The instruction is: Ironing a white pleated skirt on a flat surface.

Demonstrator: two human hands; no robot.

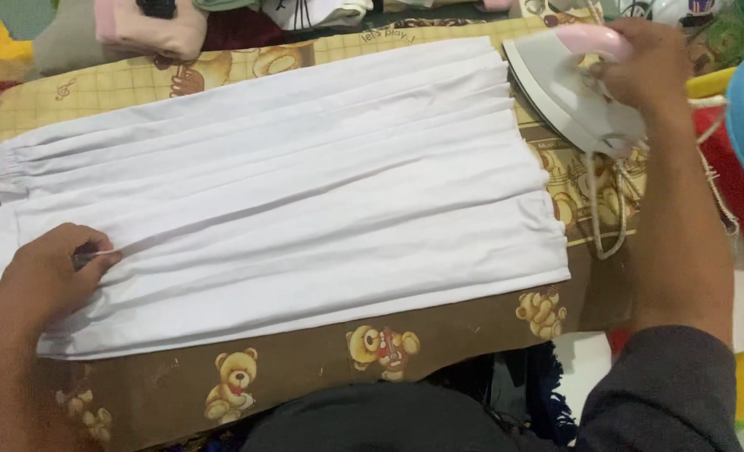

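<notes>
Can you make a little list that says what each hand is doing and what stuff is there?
Left hand: pinching a pleat of the white pleated cloth near its gathered end
Right hand: gripping the pink handle of the white iron
Iron: at the cloth's far right edge, cord hanging down
Underneath: brown and yellow teddy bear blanket
Behind: pile of folded clothes

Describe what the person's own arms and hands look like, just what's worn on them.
Both hands are bare: no gloves, and no rings or watch that show. The right hand leads back along a bare forearm to a dark grey sleeve pushed up near the elbow. The left hand and its wrist are uncovered as far as the picture's edge; no sleeve shows there.
</notes>
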